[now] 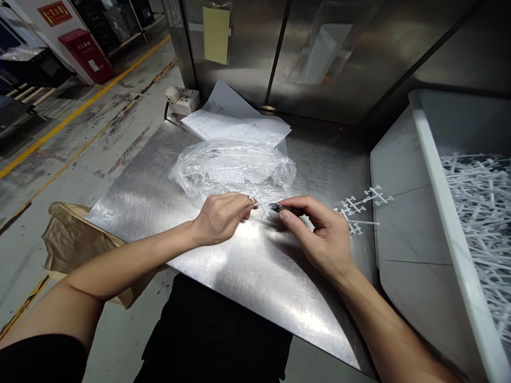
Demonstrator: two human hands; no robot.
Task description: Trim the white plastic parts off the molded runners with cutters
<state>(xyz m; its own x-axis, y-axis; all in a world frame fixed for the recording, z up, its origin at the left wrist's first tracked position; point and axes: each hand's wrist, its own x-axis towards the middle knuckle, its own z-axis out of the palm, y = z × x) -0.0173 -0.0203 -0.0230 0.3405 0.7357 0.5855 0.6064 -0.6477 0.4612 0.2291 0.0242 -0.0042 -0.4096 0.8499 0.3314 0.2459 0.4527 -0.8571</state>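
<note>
So the left hand [225,215] is pretty much closed up, fingertips pinching a small white plastic sprue [257,199] over the metal table. The right hand [319,229] is curled round a small dark cutting tool [284,209], thumb on the near side and index finger along the far side, with its tip pointing left at the sprue. Tip and sprue are super close, but I can't tell if they're actually touching. Both hands are narrow, nothing spread wide. Just beyond them there's a clear plastic bag [235,165] lying on the metal table [247,271], and behind that some printed sheets [239,119] next to a power strip [186,101] with a plug in it. More branching white sprues [361,207] sit on the table to the right of the right hand, near the side of a big white bin [415,223] that's got loads of thin white plastic pieces [479,229] in it. Crumpled brown paper [80,239] shows below the table's left edge.
</note>
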